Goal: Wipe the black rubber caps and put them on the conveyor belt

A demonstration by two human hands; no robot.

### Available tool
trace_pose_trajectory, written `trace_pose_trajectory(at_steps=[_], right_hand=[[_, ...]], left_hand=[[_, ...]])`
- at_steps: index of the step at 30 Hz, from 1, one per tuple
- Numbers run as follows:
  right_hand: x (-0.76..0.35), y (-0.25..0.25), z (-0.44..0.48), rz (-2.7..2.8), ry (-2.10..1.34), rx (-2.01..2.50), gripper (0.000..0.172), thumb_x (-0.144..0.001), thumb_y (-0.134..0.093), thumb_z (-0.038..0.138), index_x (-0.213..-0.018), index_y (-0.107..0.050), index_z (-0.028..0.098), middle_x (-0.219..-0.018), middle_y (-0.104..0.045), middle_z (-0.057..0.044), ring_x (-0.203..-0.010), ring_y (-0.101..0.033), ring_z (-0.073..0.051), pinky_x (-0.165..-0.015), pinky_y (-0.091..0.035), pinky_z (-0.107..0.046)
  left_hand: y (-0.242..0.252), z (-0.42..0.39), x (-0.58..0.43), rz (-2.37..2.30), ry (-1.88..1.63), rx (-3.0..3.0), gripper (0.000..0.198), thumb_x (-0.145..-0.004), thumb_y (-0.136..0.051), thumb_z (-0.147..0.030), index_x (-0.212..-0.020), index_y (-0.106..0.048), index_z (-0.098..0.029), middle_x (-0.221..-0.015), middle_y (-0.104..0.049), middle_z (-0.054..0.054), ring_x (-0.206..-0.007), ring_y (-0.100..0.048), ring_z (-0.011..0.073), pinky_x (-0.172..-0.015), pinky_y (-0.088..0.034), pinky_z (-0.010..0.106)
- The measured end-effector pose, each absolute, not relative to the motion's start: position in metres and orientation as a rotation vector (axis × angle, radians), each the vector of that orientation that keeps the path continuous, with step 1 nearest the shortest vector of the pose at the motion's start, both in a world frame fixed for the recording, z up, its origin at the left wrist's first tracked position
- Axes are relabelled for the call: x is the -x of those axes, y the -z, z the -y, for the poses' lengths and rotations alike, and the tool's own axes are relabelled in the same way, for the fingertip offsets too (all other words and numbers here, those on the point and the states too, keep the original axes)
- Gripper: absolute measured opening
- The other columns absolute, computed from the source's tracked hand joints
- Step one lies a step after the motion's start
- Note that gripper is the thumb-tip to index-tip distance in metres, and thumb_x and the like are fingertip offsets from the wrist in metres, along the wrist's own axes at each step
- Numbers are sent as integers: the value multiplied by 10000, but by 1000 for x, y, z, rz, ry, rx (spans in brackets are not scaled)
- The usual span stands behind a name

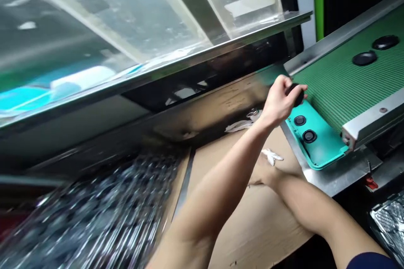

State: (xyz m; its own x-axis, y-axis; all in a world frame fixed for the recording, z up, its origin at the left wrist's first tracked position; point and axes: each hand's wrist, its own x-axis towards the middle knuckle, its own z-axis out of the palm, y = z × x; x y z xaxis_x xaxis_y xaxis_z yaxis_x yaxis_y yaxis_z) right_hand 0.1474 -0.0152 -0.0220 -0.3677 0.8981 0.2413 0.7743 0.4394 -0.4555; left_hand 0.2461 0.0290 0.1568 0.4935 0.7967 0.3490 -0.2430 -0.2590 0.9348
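Note:
My left hand (279,101) reaches across to the right and is closed on a small black round part (296,93), held over the far end of a teal fixture (325,149). Two more black round parts (299,120) sit in the fixture's sockets. My right hand (263,173) lies on the cardboard-covered bench (252,222) beneath my left forearm, beside a white scrap (272,156). Its fingers are hidden by the forearm.
A green perforated conveyor belt (341,84) runs to the right and carries two black discs (364,58). A blurred heap of shiny metal pieces (94,214) fills the lower left. A clear plastic cover (142,21) slopes overhead. A red clamp handle (371,183) and a shiny moulded tray (389,218) sit at lower right.

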Motion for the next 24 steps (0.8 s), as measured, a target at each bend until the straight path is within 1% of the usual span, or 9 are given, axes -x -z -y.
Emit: trace_pose_trajectory(at_steps=[3,4,6,9,12,15,17,20,24], right_hand=[[-156,18,10,2070,-355,1486,343,-953,-622,411,-1194,-750,202,-1247,-715,-142,-1161,-615,-345,-972,-501,-460],[-159,16,8,1994,-352,1525,364,-981,-593,399,-1247,-730,190,-1263,-695,-158,-1178,-604,-335,-985,-501,-455],[-162,11,5,1792,-345,1585,418,-1005,-586,428,-1339,-687,199,-1270,-669,-160,-1194,-594,-305,-1019,-505,-438],[-156,5,12,1647,-284,1464,427,-1012,-595,469,-1357,-681,232,-1270,-659,-142,-1206,-593,-284,-1071,-497,-435],[-140,3,29,1884,-240,1232,401,-1009,-611,468,-1339,-703,260,-1277,-658,-132,-1184,-589,-290,-1041,-519,-430],[-128,3,42,2177,-137,1186,437,-1038,-554,417,-1413,-669,225,-1356,-631,-160,-1174,-561,-308,-1024,-518,-446],[-127,1,42,2252,-69,1221,474,-1067,-472,376,-1481,-616,195,-1414,-600,-179,-1198,-540,-316,-1050,-495,-464],[-127,-3,35,2185,-33,1326,481,-1084,-395,355,-1471,-621,181,-1399,-602,-193,-1200,-532,-322,-1049,-484,-479],[-120,-6,34,2226,-43,1282,469,-1086,-371,363,-1420,-657,201,-1377,-617,-179,-1145,-541,-314,-1023,-488,-474]], left_hand=[[-125,2,-131,-712,-1181,-1253,448,-854,-822,-514,-987,-516,-214,-971,-781,50,-804,-778,201,-651,-587,255],[-110,10,-95,-815,-1218,-1126,461,-882,-754,-604,-971,-535,-207,-898,-780,55,-723,-768,193,-568,-555,229],[-75,21,-37,-996,-1236,-841,559,-967,-512,-738,-943,-581,-184,-789,-762,85,-614,-742,196,-440,-469,211],[-32,24,9,-1080,-1142,-556,616,-1070,-281,-648,-948,-631,-155,-772,-753,108,-565,-720,191,-407,-437,223],[-11,17,18,-982,-1117,-467,622,-1101,-235,-566,-949,-662,-141,-807,-755,112,-639,-734,185,-497,-521,242],[-9,11,16,-776,-1071,-449,643,-1104,-251,-551,-992,-706,-110,-901,-770,149,-817,-767,204,-713,-614,281],[-11,9,17,-681,-1019,-447,583,-1117,-286,-473,-1033,-723,-95,-967,-777,162,-892,-769,210,-828,-621,308],[-9,7,21,-641,-1001,-445,425,-1110,-379,-329,-1053,-734,-103,-1019,-786,146,-923,-763,203,-931,-607,343],[-5,1,27,-671,-1062,-402,458,-1111,-383,-359,-995,-732,-86,-1015,-786,162,-876,-752,204,-945,-599,363]])
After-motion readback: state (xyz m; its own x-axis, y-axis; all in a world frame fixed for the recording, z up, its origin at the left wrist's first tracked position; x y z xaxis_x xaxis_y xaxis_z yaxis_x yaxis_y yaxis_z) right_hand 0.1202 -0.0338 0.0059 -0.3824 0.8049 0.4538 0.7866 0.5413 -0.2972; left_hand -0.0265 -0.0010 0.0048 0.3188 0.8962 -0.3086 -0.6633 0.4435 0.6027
